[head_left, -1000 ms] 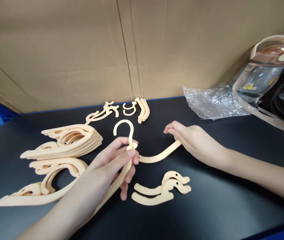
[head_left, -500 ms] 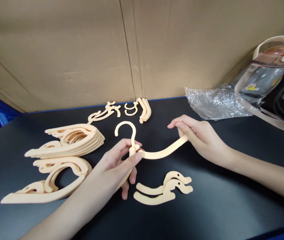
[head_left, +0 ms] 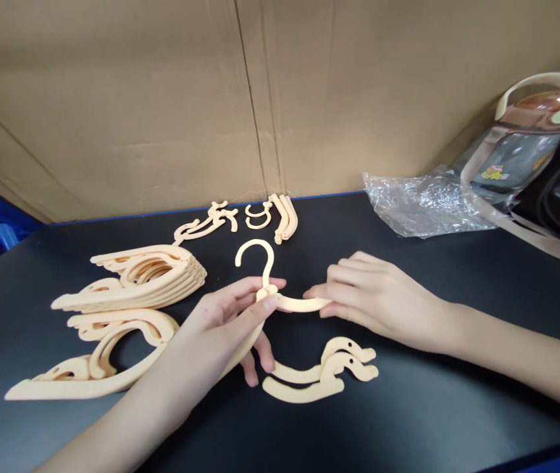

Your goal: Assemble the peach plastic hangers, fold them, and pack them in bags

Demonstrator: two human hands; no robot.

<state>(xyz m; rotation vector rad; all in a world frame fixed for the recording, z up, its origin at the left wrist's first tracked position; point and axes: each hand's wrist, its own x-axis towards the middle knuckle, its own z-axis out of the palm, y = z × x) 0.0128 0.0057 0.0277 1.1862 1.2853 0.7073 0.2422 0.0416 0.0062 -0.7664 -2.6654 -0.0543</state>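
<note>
My left hand (head_left: 230, 322) pinches a cream plastic clothes hanger (head_left: 268, 266) at the joint below its hook. The hook stands upright and curls to the left. One hanger arm runs down behind my left hand, partly hidden by it. The other arm curves out to the right, and the closed fingers of my right hand (head_left: 366, 286) grip it partway along, covering its far end. Below the hands lie two loose curved hanger pieces (head_left: 304, 391), side by side, each with a small hole.
Stacked folded hangers (head_left: 181, 282) lie at left, with more (head_left: 127, 387) in front. Small hanger parts (head_left: 205, 223), loose hooks (head_left: 258, 215) and curved arms (head_left: 287, 220) sit near the cardboard wall (head_left: 161, 118). A crinkled plastic bag (head_left: 417, 203) and strapped bottle (head_left: 526, 154) stand at right.
My right hand has moved left and turned palm-down, shifting its grip from the arm's outer end closer to the joint. The hanger in my left hand has moved slightly right.
</note>
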